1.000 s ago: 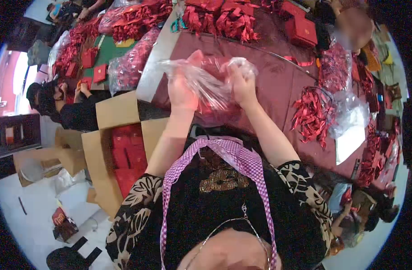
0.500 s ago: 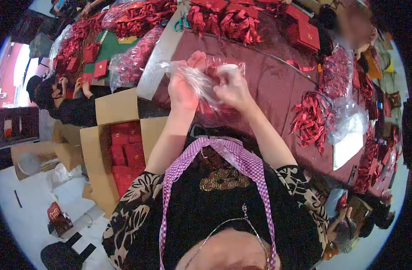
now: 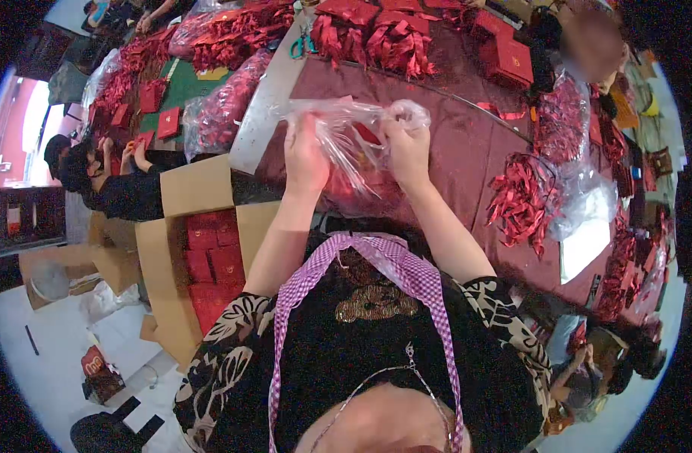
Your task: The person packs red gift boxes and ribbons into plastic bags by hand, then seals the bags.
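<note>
A clear plastic bag (image 3: 351,147) is stretched between my two hands above the red-covered table. My left hand (image 3: 308,157) is closed at the bag's left side, with its fingertips partly veiled by plastic. Bunched film puffs up over the fingers of my right hand (image 3: 408,155), which grips the other side. Something red shows through the creased film between them.
To my left, an open cardboard box (image 3: 158,283) holds red boxes. Red ribbons (image 3: 518,200) and a white sheet (image 3: 585,253) lie at the right. Scissors (image 3: 303,47) and stacked red bags (image 3: 400,41) are at the back. Other people work around the table.
My right hand has moved slightly right, away from the left, drawing the plastic bag wider. My left fingers, spread before, have closed in at the bag.
</note>
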The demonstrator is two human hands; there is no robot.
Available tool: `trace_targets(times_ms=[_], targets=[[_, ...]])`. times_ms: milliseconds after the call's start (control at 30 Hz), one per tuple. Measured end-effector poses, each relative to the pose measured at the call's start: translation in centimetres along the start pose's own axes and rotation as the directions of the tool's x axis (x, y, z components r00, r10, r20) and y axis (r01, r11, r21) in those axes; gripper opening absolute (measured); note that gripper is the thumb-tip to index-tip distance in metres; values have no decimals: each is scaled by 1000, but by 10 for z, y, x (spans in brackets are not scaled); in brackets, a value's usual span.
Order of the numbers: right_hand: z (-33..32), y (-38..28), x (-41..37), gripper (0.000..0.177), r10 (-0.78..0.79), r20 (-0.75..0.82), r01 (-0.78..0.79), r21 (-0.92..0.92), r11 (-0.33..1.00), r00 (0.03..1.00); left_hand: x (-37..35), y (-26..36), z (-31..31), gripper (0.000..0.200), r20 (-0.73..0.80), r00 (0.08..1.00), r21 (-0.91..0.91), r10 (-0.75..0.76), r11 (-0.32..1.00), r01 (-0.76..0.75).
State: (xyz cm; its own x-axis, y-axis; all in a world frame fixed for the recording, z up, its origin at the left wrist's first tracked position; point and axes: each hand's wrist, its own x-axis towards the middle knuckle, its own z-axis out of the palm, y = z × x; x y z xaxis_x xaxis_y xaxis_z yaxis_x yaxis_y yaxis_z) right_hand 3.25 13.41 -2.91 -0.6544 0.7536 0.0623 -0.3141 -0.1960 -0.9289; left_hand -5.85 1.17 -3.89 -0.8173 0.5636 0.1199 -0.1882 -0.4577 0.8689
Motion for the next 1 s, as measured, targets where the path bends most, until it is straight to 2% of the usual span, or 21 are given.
trace_targets(times_ms=[33,67,133,200,233,267,300,333,400,433,467,533,600,633,667,733,767,833,867,933,1000], targets=[[0,0,1,6,-3,-2,3,2,1000,1000,0,5,7,44,93,995,-188,-37,981,54],[0,0,2,5,19,6,-19,-12,1000,1000,-2,6,13,44,98,995,-187,-37,981,55],[-4,4,4,5,32,10,-31,-27,999,999,-4,3,22,32,91,996,-81,-5,997,12],[-9,11,6,5,16,84,-5,-126,992,996,-4,4,24,35,121,992,-29,22,999,-18],[-5,9,4,7,64,77,-62,-34,998,995,-3,9,24,36,158,987,106,-26,994,10],[-3,9,5,7,61,77,-59,-33,998,995,-2,12,23,38,186,979,240,-79,970,32],[-3,11,6,8,-39,87,54,-181,982,995,0,10,20,38,189,979,242,-77,970,30],[-2,12,6,10,-135,110,164,-322,933,985,3,10,18,41,265,963,275,-41,961,-35],[-9,22,12,11,-173,136,212,-367,906,975,4,7,16,45,349,937,303,-10,947,-103],[-10,22,14,14,-204,167,257,-412,874,965,2,13,20,39,242,970,39,-36,999,27],[-12,21,13,14,-205,159,254,-413,875,966,1,15,22,35,140,985,-240,-97,962,129],[-13,17,11,13,33,144,15,-316,949,989,5,6,8,29,125,987,-291,-105,947,137],[-14,20,11,13,17,148,36,-345,938,989,9,-4,-6,28,-21,986,-411,-166,900,143],[-15,22,11,13,3,161,58,-372,927,987,6,16,23,29,-154,961,-384,-230,910,156],[-16,23,12,13,3,160,57,-372,926,987,9,11,13,29,-153,961,-384,-231,910,157],[-16,26,14,5,-73,194,130,-300,945,978,16,3,-7,30,171,978,-473,-121,861,189],[-16,26,15,5,-72,195,130,-301,945,978,16,3,-4,30,170,978,-473,-121,860,188],[-13,23,16,6,-143,150,184,-307,934,978,18,5,6,28,-19,996,-255,-88,964,80],[-11,16,14,6,-142,152,184,-307,934,978,19,8,8,28,-21,996,-256,-87,964,79],[-7,0,9,15,99,60,-84,-215,973,993,21,14,10,22,35,990,-31,-136,990,137],[-11,13,11,18,44,33,-34,-261,965,998,22,18,14,19,76,989,46,-128,991,125]])
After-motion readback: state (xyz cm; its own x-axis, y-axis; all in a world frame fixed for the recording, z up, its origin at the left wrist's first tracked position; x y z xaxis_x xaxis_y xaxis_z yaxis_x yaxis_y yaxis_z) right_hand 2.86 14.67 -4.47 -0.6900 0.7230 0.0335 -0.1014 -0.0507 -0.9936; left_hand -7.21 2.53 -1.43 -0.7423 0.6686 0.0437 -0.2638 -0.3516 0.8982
